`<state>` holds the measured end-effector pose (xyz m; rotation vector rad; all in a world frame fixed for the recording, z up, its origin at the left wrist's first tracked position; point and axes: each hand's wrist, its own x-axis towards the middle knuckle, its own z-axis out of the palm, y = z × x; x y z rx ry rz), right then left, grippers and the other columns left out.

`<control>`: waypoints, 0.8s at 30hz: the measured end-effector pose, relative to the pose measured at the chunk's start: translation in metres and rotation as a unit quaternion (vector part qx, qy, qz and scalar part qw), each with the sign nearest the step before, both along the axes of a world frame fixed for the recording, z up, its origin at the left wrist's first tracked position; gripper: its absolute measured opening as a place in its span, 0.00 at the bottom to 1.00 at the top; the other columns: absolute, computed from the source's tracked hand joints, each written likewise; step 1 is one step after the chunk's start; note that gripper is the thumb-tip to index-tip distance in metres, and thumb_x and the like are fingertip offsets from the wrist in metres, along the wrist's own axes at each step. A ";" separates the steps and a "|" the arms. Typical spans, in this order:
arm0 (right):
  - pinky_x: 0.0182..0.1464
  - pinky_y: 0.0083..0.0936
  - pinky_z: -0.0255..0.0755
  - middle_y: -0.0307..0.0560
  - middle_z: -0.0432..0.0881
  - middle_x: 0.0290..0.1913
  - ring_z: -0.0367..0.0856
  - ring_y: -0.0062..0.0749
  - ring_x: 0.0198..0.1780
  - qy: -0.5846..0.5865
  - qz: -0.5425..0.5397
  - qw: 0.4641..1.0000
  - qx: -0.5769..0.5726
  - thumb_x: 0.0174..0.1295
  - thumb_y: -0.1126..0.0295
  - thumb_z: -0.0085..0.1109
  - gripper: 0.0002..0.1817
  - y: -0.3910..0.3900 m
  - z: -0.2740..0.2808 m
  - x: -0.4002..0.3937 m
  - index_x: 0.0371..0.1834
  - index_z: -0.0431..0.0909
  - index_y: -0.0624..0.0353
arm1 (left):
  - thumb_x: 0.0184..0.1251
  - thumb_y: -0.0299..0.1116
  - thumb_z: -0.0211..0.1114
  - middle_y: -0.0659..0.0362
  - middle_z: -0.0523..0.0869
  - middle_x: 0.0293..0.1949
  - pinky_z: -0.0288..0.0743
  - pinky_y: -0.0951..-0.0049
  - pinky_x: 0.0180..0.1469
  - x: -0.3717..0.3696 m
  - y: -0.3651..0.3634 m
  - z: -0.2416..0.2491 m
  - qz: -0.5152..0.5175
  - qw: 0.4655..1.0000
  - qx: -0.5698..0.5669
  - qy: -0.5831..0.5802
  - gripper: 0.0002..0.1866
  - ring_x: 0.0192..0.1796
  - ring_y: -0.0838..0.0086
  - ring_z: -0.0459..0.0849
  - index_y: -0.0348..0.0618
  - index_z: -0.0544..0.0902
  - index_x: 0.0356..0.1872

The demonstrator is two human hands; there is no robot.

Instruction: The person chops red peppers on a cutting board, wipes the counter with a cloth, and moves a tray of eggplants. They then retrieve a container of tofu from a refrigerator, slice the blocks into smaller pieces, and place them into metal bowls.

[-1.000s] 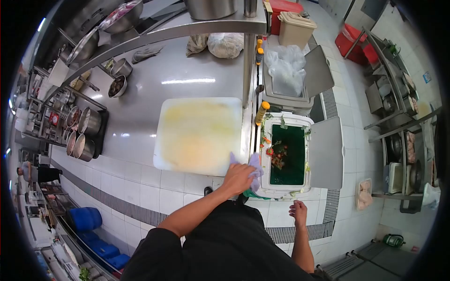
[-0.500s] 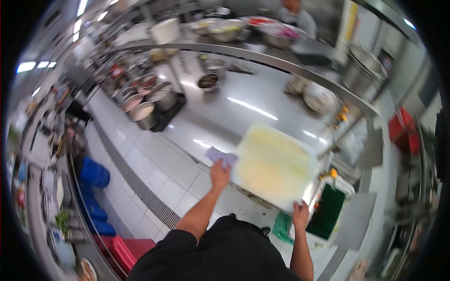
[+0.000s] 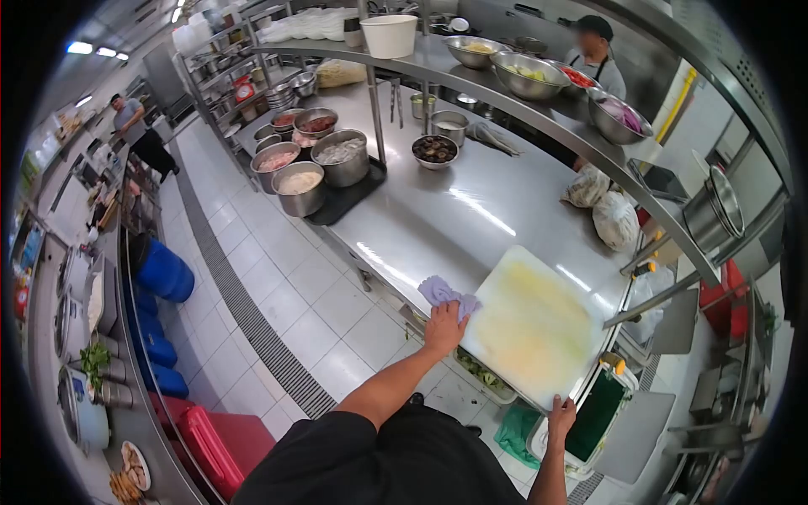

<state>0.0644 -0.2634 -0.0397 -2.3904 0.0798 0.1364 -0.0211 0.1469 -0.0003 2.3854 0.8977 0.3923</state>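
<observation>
A light purple cloth [image 3: 443,293] lies on the steel table against the left edge of a white cutting board [image 3: 539,316]. My left hand [image 3: 446,330] is closed over the near end of the cloth. Yellowish and pale green stains cover the middle of the board. At its near right corner, my right hand [image 3: 561,417] grips the board's edge, with the thumb on top and the other fingers partly hidden.
The steel table [image 3: 404,227] holds several metal pots [image 3: 300,189] and a bowl of dark pieces [image 3: 436,151]. Bowls of cut vegetables [image 3: 528,76] line the shelf above. A green-lined bin [image 3: 596,412] stands right of my right hand. Two people stand farther off.
The view has turned and sharpened, so the table, board and both hands sit farther right in the picture. My left hand stays on the cloth and my right hand at the board's corner.
</observation>
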 end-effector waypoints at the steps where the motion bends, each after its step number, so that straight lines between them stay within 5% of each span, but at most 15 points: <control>1: 0.49 0.42 0.73 0.59 0.82 0.41 0.80 0.48 0.41 0.000 -0.009 1.000 -0.002 0.68 0.59 0.63 0.20 -0.001 0.002 -0.005 0.49 0.83 0.69 | 0.71 0.48 0.64 0.47 0.81 0.54 0.77 0.47 0.54 -0.001 0.006 -0.004 -0.009 1.000 -0.002 0.000 0.23 0.56 0.48 0.79 0.43 0.78 0.58; 5: 0.51 0.36 0.74 0.56 0.81 0.42 0.79 0.42 0.43 0.055 -0.051 0.995 0.061 0.68 0.61 0.62 0.20 -0.002 0.003 -0.030 0.51 0.82 0.69 | 0.71 0.47 0.64 0.42 0.86 0.49 0.78 0.49 0.55 0.001 0.042 0.004 -0.036 0.996 -0.078 -0.019 0.22 0.54 0.47 0.84 0.39 0.79 0.54; 7: 0.55 0.36 0.72 0.57 0.81 0.47 0.78 0.41 0.48 -0.092 -0.092 0.984 0.126 0.69 0.62 0.61 0.21 -0.013 -0.027 -0.059 0.55 0.80 0.69 | 0.69 0.47 0.65 0.42 0.87 0.48 0.78 0.49 0.55 0.004 0.067 0.032 0.048 0.991 -0.122 -0.011 0.22 0.52 0.45 0.85 0.39 0.80 0.53; 10: 0.60 0.39 0.70 0.56 0.80 0.49 0.77 0.42 0.52 -0.038 -0.145 0.983 0.104 0.70 0.64 0.58 0.20 -0.045 -0.070 -0.116 0.57 0.78 0.70 | 0.68 0.47 0.65 0.41 0.88 0.47 0.78 0.49 0.55 0.004 0.126 0.082 0.071 0.992 -0.076 -0.077 0.22 0.52 0.44 0.85 0.39 0.80 0.52; 11: 0.50 0.35 0.76 0.55 0.81 0.46 0.80 0.40 0.46 -0.077 -0.074 0.994 0.032 0.70 0.65 0.57 0.19 -0.058 -0.076 -0.140 0.55 0.78 0.70 | 0.68 0.47 0.65 0.41 0.88 0.46 0.78 0.50 0.55 0.003 0.147 0.098 0.077 0.992 -0.041 -0.094 0.22 0.52 0.45 0.86 0.39 0.80 0.53; 12: 0.33 0.29 0.76 0.53 0.81 0.41 0.81 0.37 0.33 0.048 -0.131 0.985 0.104 0.70 0.66 0.57 0.18 -0.055 -0.063 -0.161 0.56 0.76 0.68 | 0.67 0.47 0.66 0.40 0.87 0.48 0.78 0.50 0.55 0.006 0.172 0.102 0.097 0.990 -0.029 -0.098 0.24 0.53 0.44 0.85 0.40 0.80 0.57; 14: 0.21 0.26 0.72 0.51 0.81 0.38 0.79 0.34 0.23 0.151 -0.135 0.971 0.126 0.69 0.65 0.57 0.19 -0.088 -0.094 -0.206 0.58 0.74 0.66 | 0.67 0.47 0.66 0.40 0.87 0.50 0.78 0.50 0.56 0.006 0.214 0.113 0.119 0.987 -0.017 -0.103 0.27 0.54 0.44 0.84 0.41 0.79 0.60; 16: 0.22 0.30 0.75 0.49 0.80 0.37 0.81 0.35 0.24 0.238 -0.153 0.957 0.064 0.68 0.63 0.58 0.22 -0.091 -0.070 -0.234 0.61 0.73 0.62 | 0.65 0.50 0.69 0.39 0.83 0.57 0.76 0.50 0.59 -0.001 0.242 0.121 0.120 0.987 0.032 -0.097 0.33 0.58 0.44 0.82 0.39 0.76 0.66; 17: 0.22 0.30 0.75 0.49 0.80 0.37 0.81 0.35 0.24 0.239 -0.148 0.958 0.063 0.68 0.63 0.58 0.22 -0.092 -0.070 -0.235 0.61 0.73 0.62 | 0.65 0.50 0.69 0.39 0.83 0.57 0.76 0.50 0.59 -0.004 0.243 0.118 0.125 0.987 0.033 -0.097 0.33 0.58 0.44 0.82 0.39 0.76 0.66; 19: 0.40 0.41 0.79 0.61 0.86 0.38 0.85 0.47 0.35 0.256 -0.123 0.958 0.024 0.60 0.67 0.60 0.16 -0.106 -0.080 -0.234 0.45 0.85 0.68 | 0.63 0.49 0.72 0.40 0.80 0.61 0.75 0.50 0.61 -0.003 0.232 0.102 0.126 0.948 0.284 -0.076 0.36 0.61 0.45 0.80 0.42 0.75 0.68; 22: 0.28 0.34 0.77 0.53 0.82 0.38 0.84 0.40 0.29 0.298 -0.113 0.943 0.100 0.66 0.63 0.59 0.19 -0.090 -0.065 -0.228 0.55 0.77 0.63 | 0.63 0.48 0.74 0.39 0.78 0.64 0.72 0.52 0.66 0.004 0.176 0.043 -0.077 0.985 0.096 -0.119 0.36 0.68 0.47 0.75 0.45 0.74 0.70; 23: 0.22 0.31 0.76 0.49 0.81 0.37 0.83 0.37 0.26 0.317 -0.108 0.932 0.136 0.68 0.61 0.58 0.21 -0.089 -0.065 -0.225 0.60 0.73 0.60 | 0.67 0.55 0.68 0.41 0.74 0.70 0.71 0.48 0.66 0.004 0.138 0.022 -0.097 0.988 0.072 -0.094 0.37 0.68 0.44 0.75 0.47 0.72 0.73; 24: 0.23 0.31 0.76 0.50 0.81 0.39 0.84 0.36 0.27 0.234 0.038 0.961 0.143 0.69 0.60 0.58 0.20 -0.089 -0.081 -0.220 0.59 0.74 0.59 | 0.70 0.55 0.65 0.40 0.71 0.72 0.68 0.48 0.70 -0.003 0.099 0.007 -0.110 0.988 0.082 -0.067 0.36 0.71 0.46 0.73 0.48 0.71 0.74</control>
